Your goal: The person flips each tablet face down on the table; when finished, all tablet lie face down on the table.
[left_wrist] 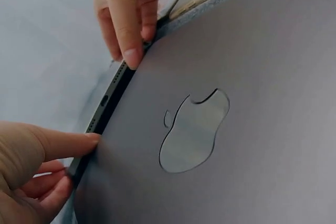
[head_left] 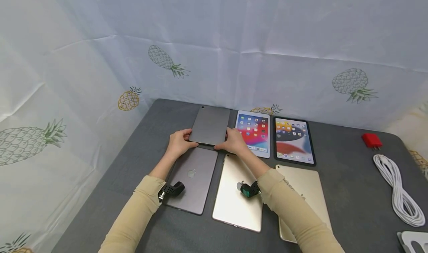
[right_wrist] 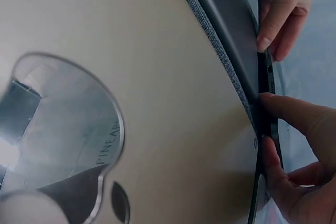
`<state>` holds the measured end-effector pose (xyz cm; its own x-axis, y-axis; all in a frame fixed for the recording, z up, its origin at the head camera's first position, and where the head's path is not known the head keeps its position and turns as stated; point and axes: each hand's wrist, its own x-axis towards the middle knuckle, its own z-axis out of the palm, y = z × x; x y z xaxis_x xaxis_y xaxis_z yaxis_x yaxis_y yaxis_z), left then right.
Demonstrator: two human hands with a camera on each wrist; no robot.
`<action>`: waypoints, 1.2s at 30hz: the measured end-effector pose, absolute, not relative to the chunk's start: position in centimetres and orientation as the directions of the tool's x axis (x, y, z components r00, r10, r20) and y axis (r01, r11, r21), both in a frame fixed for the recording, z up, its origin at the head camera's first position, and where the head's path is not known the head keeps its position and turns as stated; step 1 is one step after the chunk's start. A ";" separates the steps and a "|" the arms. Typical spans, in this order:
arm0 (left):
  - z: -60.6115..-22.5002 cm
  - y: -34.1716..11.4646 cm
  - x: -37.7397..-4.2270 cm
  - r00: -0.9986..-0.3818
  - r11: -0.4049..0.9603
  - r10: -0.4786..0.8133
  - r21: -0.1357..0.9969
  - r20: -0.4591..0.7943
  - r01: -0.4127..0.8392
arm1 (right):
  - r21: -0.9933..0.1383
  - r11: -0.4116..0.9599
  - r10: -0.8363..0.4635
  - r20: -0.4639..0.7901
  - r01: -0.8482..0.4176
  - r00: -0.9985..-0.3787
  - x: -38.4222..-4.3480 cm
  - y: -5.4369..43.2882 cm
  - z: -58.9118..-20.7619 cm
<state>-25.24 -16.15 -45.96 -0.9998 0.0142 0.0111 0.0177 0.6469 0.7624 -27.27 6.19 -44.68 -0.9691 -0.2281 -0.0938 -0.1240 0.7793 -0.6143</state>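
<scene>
Counting six tablets: four back-up, two showing lit screens | dark-grey tablet presenting smooth back at eleven o'clock on table | left hand, right hand: fingers bending, each pinching a near corner

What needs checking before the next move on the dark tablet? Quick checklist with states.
1. Left grip at dark tablet's near left corner: ok.
2. Right grip at its near right corner: ok.
3. Dark tablet back-up, camera at far left corner: ok.
4. Gap to white tablet at far end: ok.
5. Dark tablet lifted off table: cannot tell.
6. Red charger and white cable away from both grips: ok.
</scene>
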 end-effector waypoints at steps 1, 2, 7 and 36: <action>-45.9 -16.2 -25.3 -1.000 0.647 0.013 0.763 0.010 0.016 | -0.612 0.782 -0.225 -0.093 -0.123 -0.970 -27.3 6.2 -44.7; -45.9 -16.2 -25.3 -1.000 0.647 0.015 0.763 0.008 0.016 | -0.613 0.781 -0.222 -0.093 -0.120 -0.971 -27.3 6.1 -44.8; -45.6 -16.0 -25.4 -1.000 0.669 0.019 0.743 0.021 0.028 | -0.620 0.775 -0.217 -0.082 -0.121 -0.973 -27.3 6.1 -44.9; -45.3 -10.5 -22.7 -0.953 0.567 0.198 0.766 0.229 0.303 | -0.824 0.555 -0.117 0.055 -0.112 -0.992 -24.7 15.4 -42.8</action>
